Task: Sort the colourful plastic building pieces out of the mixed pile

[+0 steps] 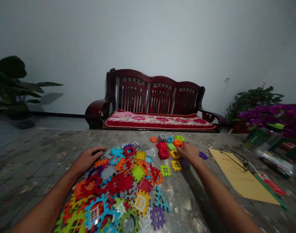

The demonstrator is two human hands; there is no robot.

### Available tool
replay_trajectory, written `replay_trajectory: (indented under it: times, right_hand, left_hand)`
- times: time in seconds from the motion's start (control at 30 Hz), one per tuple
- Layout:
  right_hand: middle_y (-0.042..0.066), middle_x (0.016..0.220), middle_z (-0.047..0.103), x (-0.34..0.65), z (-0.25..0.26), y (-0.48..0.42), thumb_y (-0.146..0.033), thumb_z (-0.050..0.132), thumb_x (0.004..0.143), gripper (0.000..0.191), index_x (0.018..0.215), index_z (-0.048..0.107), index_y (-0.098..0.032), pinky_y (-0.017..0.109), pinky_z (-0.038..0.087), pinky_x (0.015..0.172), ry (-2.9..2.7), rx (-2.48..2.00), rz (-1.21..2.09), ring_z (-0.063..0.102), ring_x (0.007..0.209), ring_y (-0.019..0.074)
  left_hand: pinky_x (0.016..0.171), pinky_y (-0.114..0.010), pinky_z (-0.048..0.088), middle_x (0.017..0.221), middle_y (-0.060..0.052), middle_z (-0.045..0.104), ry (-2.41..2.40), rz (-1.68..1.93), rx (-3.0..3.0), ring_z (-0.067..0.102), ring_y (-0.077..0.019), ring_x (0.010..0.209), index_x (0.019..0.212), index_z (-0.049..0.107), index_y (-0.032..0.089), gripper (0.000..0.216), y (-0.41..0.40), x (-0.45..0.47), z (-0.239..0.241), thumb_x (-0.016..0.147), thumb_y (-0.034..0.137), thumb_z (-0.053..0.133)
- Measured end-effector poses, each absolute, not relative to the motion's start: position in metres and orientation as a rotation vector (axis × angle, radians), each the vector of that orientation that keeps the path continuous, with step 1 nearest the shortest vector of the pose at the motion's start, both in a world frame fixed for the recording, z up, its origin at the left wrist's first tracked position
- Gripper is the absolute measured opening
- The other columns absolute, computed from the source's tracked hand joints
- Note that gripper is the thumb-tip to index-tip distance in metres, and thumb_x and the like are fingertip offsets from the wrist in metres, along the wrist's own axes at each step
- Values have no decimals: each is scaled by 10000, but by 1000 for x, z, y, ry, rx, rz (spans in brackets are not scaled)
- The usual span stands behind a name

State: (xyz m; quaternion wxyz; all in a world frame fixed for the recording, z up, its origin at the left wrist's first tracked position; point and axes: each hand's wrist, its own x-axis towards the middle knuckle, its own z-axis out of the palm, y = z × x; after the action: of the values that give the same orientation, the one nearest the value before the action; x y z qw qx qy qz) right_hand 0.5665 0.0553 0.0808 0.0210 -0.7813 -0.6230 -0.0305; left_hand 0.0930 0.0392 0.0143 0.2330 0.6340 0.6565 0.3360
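Observation:
A heap of coloured plastic waffle tiles [123, 184] covers the middle of the stone table [36, 155]: red, blue, orange, yellow, green, purple and grey ones. My left hand [87, 158] rests flat at the heap's left edge, fingers stretched toward a blue tile. My right hand [189, 152] lies on a smaller group of tiles [166, 147] at the far right, fingers curled over an orange and a yellow tile. What those fingers grip is hidden. A lone purple tile [203, 155] lies just right of that hand.
A tan envelope [240, 174] with a black cord, a green pencil [269, 191] and a red packet lie on the table's right. Purple flowers [271, 116] stand at the far right. A dark red wooden bench [155, 100] faces the table; a leafy plant [12, 84] stands left.

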Motion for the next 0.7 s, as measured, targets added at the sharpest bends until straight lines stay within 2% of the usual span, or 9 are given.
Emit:
replay_trajectory:
  times: [0.1,0.3,0.37,0.57,0.7]
  right_hand:
    - [134,1135,678,552,79,37,-382,477,882,356,1094,677,-177,311,464,801,-1958,-2196,-100,646,1008,255]
    - [46,1009,714,499,52,-2,-264,461,863,271,988,697,-220,308,480,832,-1910,-1595,209,654,943,200]
    - [45,1007,711,478,44,-8,-253,467,857,278,1027,684,-216,320,491,840,-1914,-1454,308,653,933,197]
    - [96,1214,635,432,31,-11,-252,472,878,387,1244,579,-183,398,432,1014,-1975,-1266,328,565,1145,229]
    - [110,1361,544,421,17,-11,-311,434,922,433,1330,512,-189,450,359,1095,-1973,-1249,246,469,1278,246]
  left_hand:
    - [964,-376,482,1106,-72,748,1775,934,1723,676,-280,1023,1044,736,198,513,39,93,14,707,537,550]
    - [1045,-378,413,1185,-80,717,1622,974,1737,620,-276,1143,1079,726,190,572,33,96,19,786,610,470]
    - [1072,-372,385,1203,-74,708,1585,961,1759,603,-268,1171,1090,725,190,581,32,98,19,811,612,440]
    - [1119,-386,323,1248,-75,685,1502,967,1788,566,-269,1222,1123,718,194,619,31,100,18,809,640,426]
    - [1109,-406,341,1352,-89,609,1481,1005,1682,548,-269,1252,1290,614,181,692,32,104,21,838,643,367]
